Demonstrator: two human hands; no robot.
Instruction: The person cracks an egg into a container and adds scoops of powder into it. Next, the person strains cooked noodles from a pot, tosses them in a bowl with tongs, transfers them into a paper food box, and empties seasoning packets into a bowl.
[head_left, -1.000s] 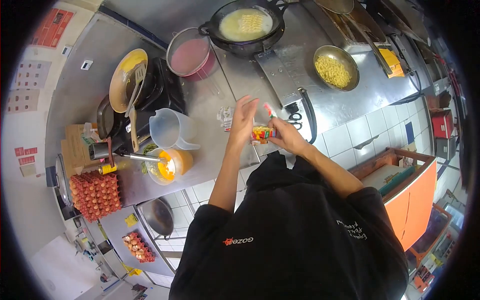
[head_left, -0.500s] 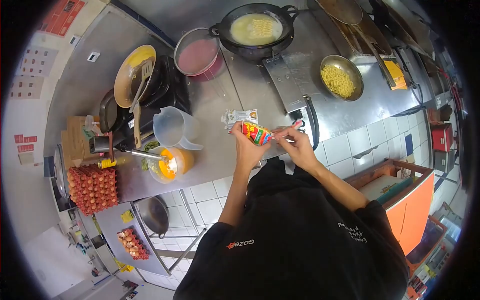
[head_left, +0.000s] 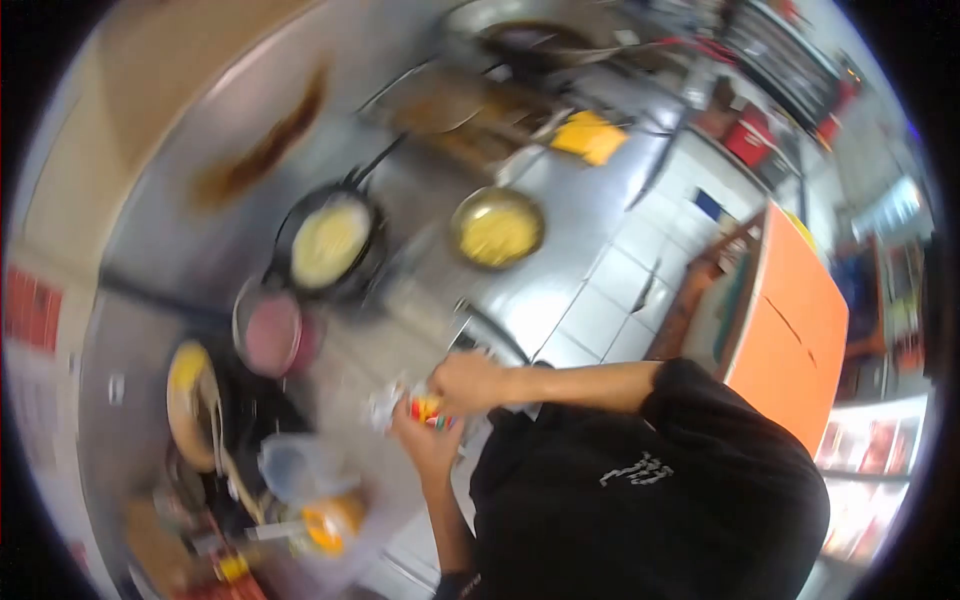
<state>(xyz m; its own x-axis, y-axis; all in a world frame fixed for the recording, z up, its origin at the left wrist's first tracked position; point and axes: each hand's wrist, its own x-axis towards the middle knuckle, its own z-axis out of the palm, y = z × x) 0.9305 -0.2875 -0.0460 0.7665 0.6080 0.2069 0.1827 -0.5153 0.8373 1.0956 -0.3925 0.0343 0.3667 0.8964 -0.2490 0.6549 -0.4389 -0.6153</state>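
Note:
Blur from motion softens much of the head view. My left hand (head_left: 430, 447) is wrapped round a small red and yellow packet (head_left: 425, 409) above the front of the steel counter. My right hand (head_left: 468, 384) is closed against the packet's upper side; its fingertips are hidden. Just behind the hands, a whitish wrapper (head_left: 384, 404) lies on the counter. Farther back are a black wok (head_left: 372, 250) holding pale liquid and noodles, and a metal bowl (head_left: 541, 228) of yellow noodles.
A pink strainer (head_left: 272, 335) stands left of the wok. Nearer, at the left, are a clear jug (head_left: 290, 468), a container with orange contents (head_left: 335, 523) and a tan pan (head_left: 190, 420). An orange-panelled cabinet (head_left: 785, 320) stands to the right.
The view has swung toward the right side of the kitchen. My right hand has come over the packet, closer to my left hand, which keeps its hold on it.

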